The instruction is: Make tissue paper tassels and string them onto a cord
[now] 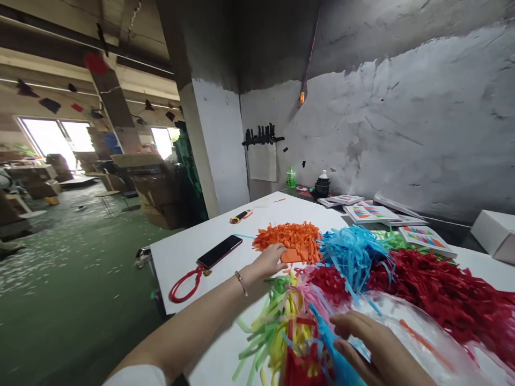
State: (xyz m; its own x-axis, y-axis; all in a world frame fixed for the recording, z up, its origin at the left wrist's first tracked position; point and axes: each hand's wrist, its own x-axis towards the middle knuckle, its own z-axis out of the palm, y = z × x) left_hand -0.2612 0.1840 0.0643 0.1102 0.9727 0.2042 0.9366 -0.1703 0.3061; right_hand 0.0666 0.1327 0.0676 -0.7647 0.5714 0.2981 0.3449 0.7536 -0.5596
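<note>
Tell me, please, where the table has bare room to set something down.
Bare tabletop lies between the phone and the yellow item, and between the phone and left forearm. Middle and right are crowded: orange fringe at the left hand, blue strips and red strips beyond the right hand.

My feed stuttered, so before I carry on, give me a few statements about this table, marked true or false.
1. The left hand is at the orange fringe. True.
2. The bracelet is on the right wrist. False: the bracelet is on the left wrist.
3. The phone has a red strap. True.
4. The phone lies screen down. False: it lies screen up.
5. The right hand is beside blue strips. True.
</note>
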